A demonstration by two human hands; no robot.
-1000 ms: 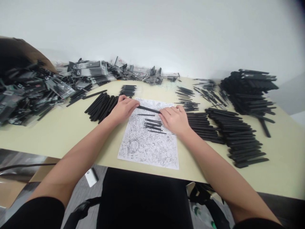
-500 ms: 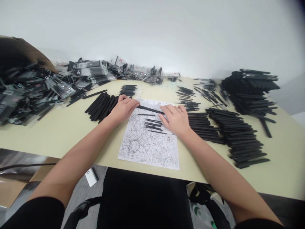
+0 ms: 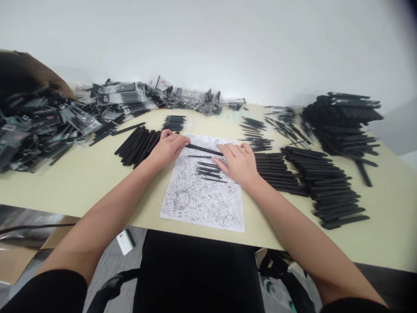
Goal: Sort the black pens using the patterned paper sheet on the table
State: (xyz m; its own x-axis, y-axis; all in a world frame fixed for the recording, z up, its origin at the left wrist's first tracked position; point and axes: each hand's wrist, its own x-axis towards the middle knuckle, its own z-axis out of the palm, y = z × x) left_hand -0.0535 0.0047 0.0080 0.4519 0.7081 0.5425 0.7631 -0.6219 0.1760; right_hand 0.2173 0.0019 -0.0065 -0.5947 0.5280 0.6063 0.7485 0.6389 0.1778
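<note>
Black pen [image 3: 204, 149], one: in the head view we list it over the scribbled sheet [image 3: 202, 206], our left hand [image 3: 169, 148] pinching its left end, our right hand [image 3: 238, 161] palm-down at the other, thumb apart from fingers, long axis crosswise, right end slanting nearer us.

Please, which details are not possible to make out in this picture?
Slim black rod: head view, ends hidden by the left hand and the right hand.
White paper sheet with dark scribbles: head view, writing too small to read.
Black-and-clear plastic packets: head view, labels blurred and small.
Brown cardboard box: head view, cut off by the left edge.
</note>
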